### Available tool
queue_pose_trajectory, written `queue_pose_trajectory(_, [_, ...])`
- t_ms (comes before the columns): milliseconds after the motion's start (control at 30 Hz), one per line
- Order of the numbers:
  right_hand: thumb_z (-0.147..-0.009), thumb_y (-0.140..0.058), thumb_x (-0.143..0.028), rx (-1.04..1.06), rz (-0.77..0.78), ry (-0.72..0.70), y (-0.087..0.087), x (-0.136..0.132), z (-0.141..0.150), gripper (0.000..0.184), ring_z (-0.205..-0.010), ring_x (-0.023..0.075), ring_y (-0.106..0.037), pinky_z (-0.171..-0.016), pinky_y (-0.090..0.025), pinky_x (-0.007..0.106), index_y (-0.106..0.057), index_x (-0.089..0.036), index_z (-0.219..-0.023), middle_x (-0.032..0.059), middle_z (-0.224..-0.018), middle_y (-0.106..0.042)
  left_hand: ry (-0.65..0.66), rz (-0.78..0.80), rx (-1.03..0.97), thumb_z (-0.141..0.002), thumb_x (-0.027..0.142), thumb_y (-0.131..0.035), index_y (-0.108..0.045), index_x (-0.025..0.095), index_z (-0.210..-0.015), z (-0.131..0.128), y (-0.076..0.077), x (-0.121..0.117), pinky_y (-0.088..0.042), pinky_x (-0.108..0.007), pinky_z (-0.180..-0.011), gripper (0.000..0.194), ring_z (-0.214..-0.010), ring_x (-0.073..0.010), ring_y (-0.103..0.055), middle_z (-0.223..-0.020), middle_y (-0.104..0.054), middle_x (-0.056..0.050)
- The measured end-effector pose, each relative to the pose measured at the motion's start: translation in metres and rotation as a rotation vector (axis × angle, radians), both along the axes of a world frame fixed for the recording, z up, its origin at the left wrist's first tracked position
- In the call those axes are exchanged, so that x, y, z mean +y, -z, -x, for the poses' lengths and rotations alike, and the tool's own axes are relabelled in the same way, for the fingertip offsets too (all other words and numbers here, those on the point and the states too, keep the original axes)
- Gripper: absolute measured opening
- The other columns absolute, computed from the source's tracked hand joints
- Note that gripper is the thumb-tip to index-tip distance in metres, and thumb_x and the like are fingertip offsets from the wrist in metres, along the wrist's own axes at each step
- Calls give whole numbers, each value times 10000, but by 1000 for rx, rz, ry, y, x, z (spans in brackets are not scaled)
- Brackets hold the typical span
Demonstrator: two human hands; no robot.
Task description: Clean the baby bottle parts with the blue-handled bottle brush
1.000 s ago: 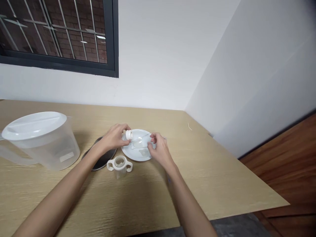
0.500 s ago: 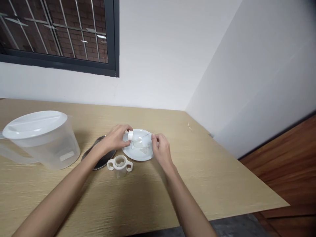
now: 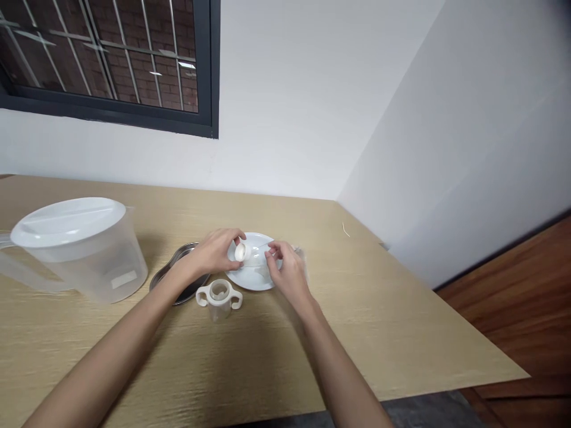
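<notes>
Nearby, two-handled cup (image 3: 219, 299) before plate (image 3: 250, 281), tray (image 3: 190, 289) and pitcher (image 3: 84, 264) leftward

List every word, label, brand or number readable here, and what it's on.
No text can be read.
White label on the pitcher: any print is too small and blurred.
No lettering visible on the plate or the white piece in the left hand.

The cap (image 3: 241, 252) and plate (image 3: 248, 280) are white. The cup (image 3: 219, 302) is colourless with cream handles (image 3: 202, 295); the tray (image 3: 193, 289) is dark grey edged in silver. The jug (image 3: 100, 267) is milky, its lid (image 3: 69, 223) white. The table (image 3: 401, 321) is streaked tan, the window frame (image 3: 208, 71) charcoal, the bricks (image 3: 145, 83) brown.
</notes>
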State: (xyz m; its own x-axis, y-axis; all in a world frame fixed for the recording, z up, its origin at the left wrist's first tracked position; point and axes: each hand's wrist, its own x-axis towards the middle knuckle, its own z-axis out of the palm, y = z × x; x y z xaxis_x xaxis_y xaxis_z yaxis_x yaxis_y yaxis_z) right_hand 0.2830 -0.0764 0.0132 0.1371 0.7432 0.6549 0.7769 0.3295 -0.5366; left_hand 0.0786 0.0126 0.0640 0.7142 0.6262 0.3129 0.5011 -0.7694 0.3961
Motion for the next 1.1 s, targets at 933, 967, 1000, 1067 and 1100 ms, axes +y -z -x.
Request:
queue_pose_trajectory(933, [-834, -679, -332, 114, 41, -165, -4, -8, 11, 343, -981, 197, -654, -877, -524, 339, -564, -251, -1147, 38, -1120, -672, 111, 26, -53, -813, 385, -629, -499, 244, -1310, -4, -6, -14, -425, -396, -1014, 533, -1183, -253, -547, -1312, -590, -66])
queue_pose_trajectory(967, [-826, -686, -348, 114, 44, -147, -4, -8, 10, 345, -960, 195, -655, -863, -525, 335, -567, -247, -1134, 39, -1108, -672, 114, 50, -51, -810, 402, -633, -492, 247, -1323, -3, -7, -14, -434, -395, -1004, 554, -1177, -253, -549, -1312, -590, -66])
queue_pose_trajectory(1000, [-822, -689, -368, 110, 55, -126, -4, -8, 10, 347, -943, 193, -652, -851, -523, 333, -569, -243, -1122, 41, -1098, -672, 113, 73, -49, -810, 416, -633, -492, 251, -1329, -1, -9, -13, -447, -393, -986, 562, -1162, -252, -556, -1310, -592, -66])
queue_pose_trajectory(1067, [-826, -681, -403, 68, 107, -99, -4, -8, 9, 330, -946, 198, -637, -844, -510, 333, -578, -235, -1090, 45, -1076, -672, 105, 105, -59, -834, 432, -602, -526, 250, -1303, 4, -13, -11, -472, -382, -940, 509, -1104, -241, -582, -1287, -606, -65])
queue_pose_trajectory(1100, [-832, -671, -412, 27, 143, -92, -4, -8, 8, 311, -969, 206, -625, -855, -498, 339, -585, -231, -1070, 47, -1067, -672, 98, 111, -76, -851, 436, -579, -555, 245, -1272, 7, -15, -9, -481, -374, -919, 463, -1068, -231, -596, -1263, -621, -63])
